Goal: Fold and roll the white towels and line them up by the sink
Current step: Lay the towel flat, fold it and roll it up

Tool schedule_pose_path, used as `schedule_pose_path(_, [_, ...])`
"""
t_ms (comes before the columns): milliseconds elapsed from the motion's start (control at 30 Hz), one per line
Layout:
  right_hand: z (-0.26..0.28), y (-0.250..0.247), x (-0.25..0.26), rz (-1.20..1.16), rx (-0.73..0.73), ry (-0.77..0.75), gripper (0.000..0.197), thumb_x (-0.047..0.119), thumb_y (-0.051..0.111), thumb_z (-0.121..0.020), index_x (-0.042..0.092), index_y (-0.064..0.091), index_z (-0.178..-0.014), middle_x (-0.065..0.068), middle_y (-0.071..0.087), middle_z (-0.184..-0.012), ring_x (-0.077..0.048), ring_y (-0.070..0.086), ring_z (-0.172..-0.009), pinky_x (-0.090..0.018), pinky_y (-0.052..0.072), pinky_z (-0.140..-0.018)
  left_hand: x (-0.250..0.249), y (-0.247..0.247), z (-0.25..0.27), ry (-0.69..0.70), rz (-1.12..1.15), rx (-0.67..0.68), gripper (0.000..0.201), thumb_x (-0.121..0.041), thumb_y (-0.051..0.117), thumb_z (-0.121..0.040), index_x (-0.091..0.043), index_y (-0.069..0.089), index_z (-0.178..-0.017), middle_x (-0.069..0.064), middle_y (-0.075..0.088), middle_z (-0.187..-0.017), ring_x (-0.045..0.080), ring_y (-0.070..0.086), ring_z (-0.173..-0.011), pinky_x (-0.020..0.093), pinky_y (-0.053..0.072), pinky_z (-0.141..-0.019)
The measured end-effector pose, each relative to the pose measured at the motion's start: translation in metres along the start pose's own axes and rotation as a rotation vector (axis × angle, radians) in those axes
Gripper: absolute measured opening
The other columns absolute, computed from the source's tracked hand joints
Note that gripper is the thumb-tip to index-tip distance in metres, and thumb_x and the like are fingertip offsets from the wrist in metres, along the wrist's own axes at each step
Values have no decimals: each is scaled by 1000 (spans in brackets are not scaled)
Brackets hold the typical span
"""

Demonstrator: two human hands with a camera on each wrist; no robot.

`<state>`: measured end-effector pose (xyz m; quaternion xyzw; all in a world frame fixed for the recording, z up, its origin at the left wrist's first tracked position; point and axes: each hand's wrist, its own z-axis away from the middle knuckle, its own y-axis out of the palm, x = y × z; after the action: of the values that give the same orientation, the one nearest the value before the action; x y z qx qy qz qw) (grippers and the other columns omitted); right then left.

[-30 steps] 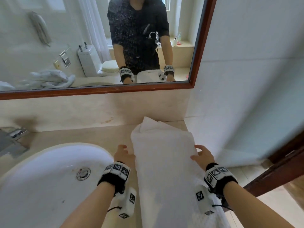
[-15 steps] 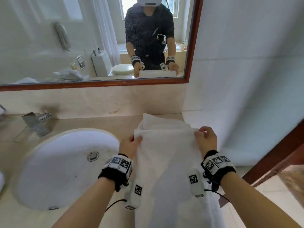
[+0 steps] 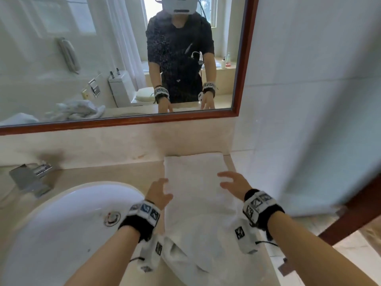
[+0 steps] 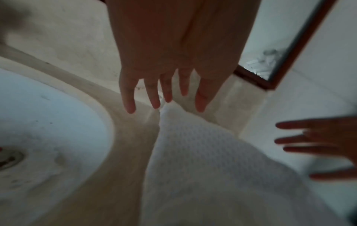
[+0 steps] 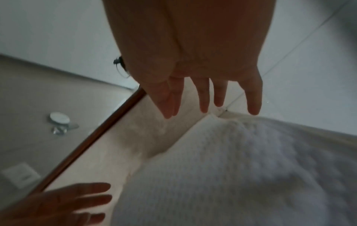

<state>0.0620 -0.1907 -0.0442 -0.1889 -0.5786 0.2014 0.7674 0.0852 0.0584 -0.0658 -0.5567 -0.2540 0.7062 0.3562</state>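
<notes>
- the towel (image 3: pixel 195 195) lies flat in a long strip on the counter (image 3: pixel 115 172), at about 3 o'clock from the sink (image 3: pixel 61 223), its far end against the back wall under the mirror (image 3: pixel 123 122) and its near end hanging rumpled over the counter edge.
- laid lengthwise like this, it looks folded to a narrow width and set up for rolling from one end; that is a judgement, not something shown.
- the left hand (image 3: pixel 158 193) is released, fingers spread and loosely straight, holding nothing; it hovers at the towel's 9 o'clock edge, over the gap between towel and sink.
- the left wrist view shows its fingers (image 4: pixel 154 94) pointing toward the towel's far left corner (image 4: pixel 170 107); whether they touch it cannot be told.
- the right hand (image 3: pixel 233 182) is likewise released, fingers splayed, over the towel's 3 o'clock edge near the side wall.
- in the right wrist view the fingers (image 5: pixel 204 97) sit above the towel's far right corner (image 5: pixel 214 117), apart from the cloth as far as can be seen.
- both hands flank the strip evenly, likely to smooth it or square its edges.
- a heap of more towels (image 3: pixel 76 110) shows in the mirror at about 10 o'clock, so the task seems far from done.
- the hanging near end could drag the strip off if nudged.
</notes>
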Motion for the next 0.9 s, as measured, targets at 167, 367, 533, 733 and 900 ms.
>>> schedule_pose_path(167, [23, 35, -18, 82, 92, 58, 23, 13, 66, -85, 7, 69, -107, -9, 68, -100, -19, 63, -91, -23, 50, -84, 25, 27, 40, 78, -166, 112, 12, -31, 58, -89, -23, 51, -95, -2, 53, -96, 15, 53, -88, 24, 43, -81])
schedule_pose_path(367, [76, 55, -21, 427, 280, 115, 33, 43, 74, -74, 20, 55, -63, 3, 59, -63, -12, 58, -61, -21, 48, -67, 45, 33, 94, -117, -9, 127, 33, -39, 44, -97, -20, 46, -70, 6, 56, -83, 21, 53, -81, 27, 41, -76])
schedule_pose_path(533, [127, 85, -31, 695, 301, 78, 68, 61, 71, -66, 20, 52, -118, -1, 55, -120, -22, 57, -109, -35, 47, -94, 44, 30, 150, -342, 367, 165, 16, -14, 54, -83, -16, 49, -68, -2, 58, -48, 15, 51, -52, 22, 44, -53])
schedule_pose_path(733, [155, 108, -38, 846, 107, -107, 37, 37, 49, -91, 14, 49, -120, -8, 51, -123, -29, 53, -111, -38, 45, -88, 30, 55, 182, -319, 637, 71, 26, 9, 46, -89, -3, 53, -111, 20, 60, -93, 21, 56, -64, 29, 48, -65])
schedule_pose_path(900, [163, 108, -43, 755, -21, -78, 26, 22, 38, -98, 9, 58, -110, -11, 63, -114, -30, 61, -103, -34, 46, -80, 20, 81, 186, -492, 899, -12, 20, -8, 40, -98, -7, 49, -80, 11, 59, -86, 16, 61, -44, 15, 39, -41])
